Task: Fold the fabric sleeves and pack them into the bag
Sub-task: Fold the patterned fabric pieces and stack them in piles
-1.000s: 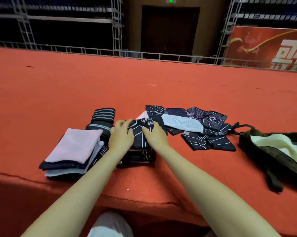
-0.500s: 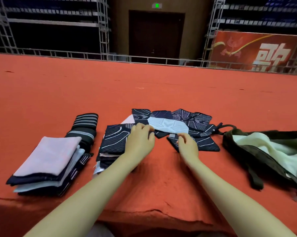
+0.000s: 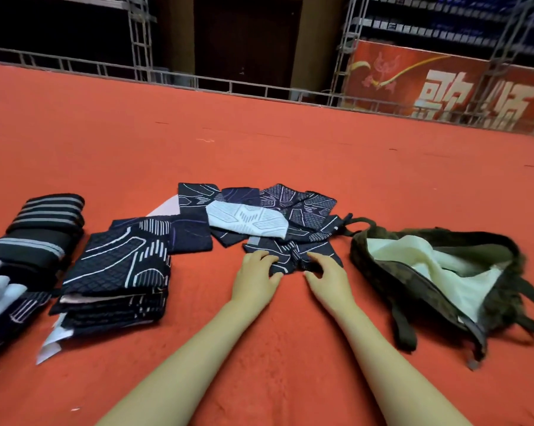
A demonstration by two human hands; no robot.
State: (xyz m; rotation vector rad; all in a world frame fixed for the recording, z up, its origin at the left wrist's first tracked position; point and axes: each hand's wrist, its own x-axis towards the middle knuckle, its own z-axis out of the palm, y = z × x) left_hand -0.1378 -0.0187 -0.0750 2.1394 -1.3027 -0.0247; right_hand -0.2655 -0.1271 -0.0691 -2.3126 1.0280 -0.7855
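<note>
A loose heap of dark patterned sleeves (image 3: 284, 210) with one white sleeve (image 3: 247, 221) on top lies mid-carpet. My left hand (image 3: 256, 278) and my right hand (image 3: 327, 278) both pinch the near edge of one dark patterned sleeve (image 3: 290, 255) at the front of the heap, bunching it between them. A folded stack of dark sleeves (image 3: 118, 272) sits to the left. The dark green bag (image 3: 391, 278) lies open on the right, its pale lining showing.
At the far left another folded stack (image 3: 1, 290) is cut off by the frame, with a striped black roll (image 3: 47, 219) behind it. All rests on red carpet (image 3: 259, 142); a metal railing (image 3: 228, 87) runs along the far edge.
My left hand left the folded stack and moved right. Both hands came together on the front sleeve of the loose heap. The view shifted right and closer.
</note>
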